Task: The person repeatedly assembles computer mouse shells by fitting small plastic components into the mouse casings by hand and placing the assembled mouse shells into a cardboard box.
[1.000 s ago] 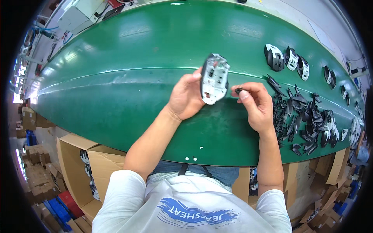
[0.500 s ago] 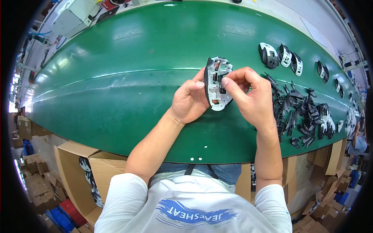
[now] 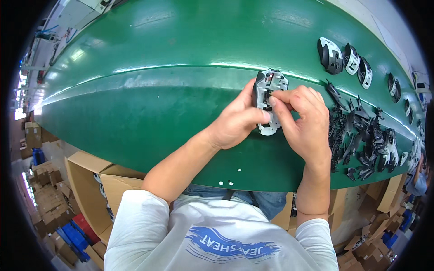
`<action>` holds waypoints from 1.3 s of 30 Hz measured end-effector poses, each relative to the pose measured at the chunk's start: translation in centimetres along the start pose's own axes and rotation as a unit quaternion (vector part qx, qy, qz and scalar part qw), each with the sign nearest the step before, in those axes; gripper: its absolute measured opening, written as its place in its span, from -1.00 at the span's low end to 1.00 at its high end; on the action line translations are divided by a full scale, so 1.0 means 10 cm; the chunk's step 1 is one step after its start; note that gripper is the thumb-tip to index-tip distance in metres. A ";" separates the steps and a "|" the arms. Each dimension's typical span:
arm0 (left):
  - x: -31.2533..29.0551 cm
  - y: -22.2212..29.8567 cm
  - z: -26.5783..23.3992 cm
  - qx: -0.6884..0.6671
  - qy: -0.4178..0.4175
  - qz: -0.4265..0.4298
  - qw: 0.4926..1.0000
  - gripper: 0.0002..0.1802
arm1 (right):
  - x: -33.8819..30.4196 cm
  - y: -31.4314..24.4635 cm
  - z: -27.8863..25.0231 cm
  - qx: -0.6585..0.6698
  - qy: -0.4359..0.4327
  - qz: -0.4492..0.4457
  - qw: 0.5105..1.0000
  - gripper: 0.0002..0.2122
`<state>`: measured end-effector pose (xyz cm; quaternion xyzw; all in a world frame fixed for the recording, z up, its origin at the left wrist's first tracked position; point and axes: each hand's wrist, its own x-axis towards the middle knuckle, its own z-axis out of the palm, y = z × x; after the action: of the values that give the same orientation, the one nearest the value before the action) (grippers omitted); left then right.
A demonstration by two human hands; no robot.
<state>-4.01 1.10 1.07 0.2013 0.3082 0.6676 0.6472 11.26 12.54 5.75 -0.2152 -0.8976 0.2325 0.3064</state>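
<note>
The left hand [image 3: 235, 123] is clamped on the side of a black and white shell [image 3: 274, 120], holding it over the green table [image 3: 135, 113]. On the right hand [image 3: 306, 121], the thumb and 1 finger are close together at a small dark part [image 3: 266, 95] inside the shell; I cannot tell if they pinch it. Pushing too hard on a crooked part could snap it. If the shell tips, the part could slip out and drop.
</note>
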 end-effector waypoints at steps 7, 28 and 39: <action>0.01 -0.06 0.17 0.140 0.053 0.054 0.987 -0.12 | 0.01 0.08 -0.06 -0.049 0.003 -0.037 0.998 -0.90; -0.04 -0.12 -0.01 0.260 0.105 0.104 0.954 -0.11 | -0.11 0.27 0.15 0.168 -0.108 0.163 0.966 -0.25; 0.04 -0.24 0.07 0.346 0.226 0.145 0.899 -0.50 | -0.11 0.08 0.32 0.158 -0.049 0.186 0.969 -0.32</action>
<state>-1.81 1.51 -0.04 0.2987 0.6254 0.6327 0.3456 10.21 11.65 2.59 -0.3155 -0.8078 0.4343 0.2436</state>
